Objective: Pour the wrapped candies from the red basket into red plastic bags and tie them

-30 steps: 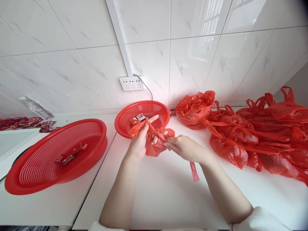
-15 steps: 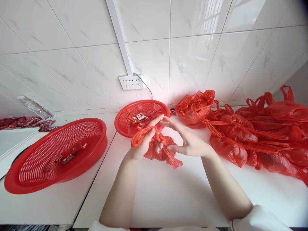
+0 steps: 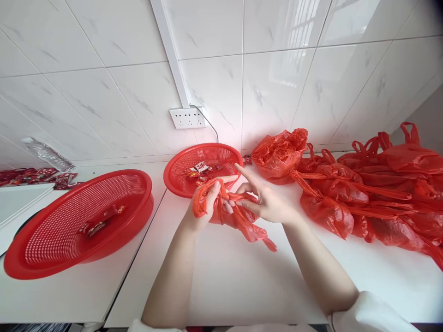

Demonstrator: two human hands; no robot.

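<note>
Since the earlier frame, the right hand has been closed onto a twisted strip of the bag, and the bag's loose tail has been shifted farther toward the lower right. The bag is held between the two hands, just in front of the small basket; whether the counter is touched cannot be told. The left hand is nearer: the bag's gathered top is gripped in it, with a loop of plastic beside its thumb. By the right hand, held narrow, the strip is pinched, stretched roughly sideways. The bag's long axis is slanted rightward and toward the person, its tail pointed toward the right forearm.
</note>
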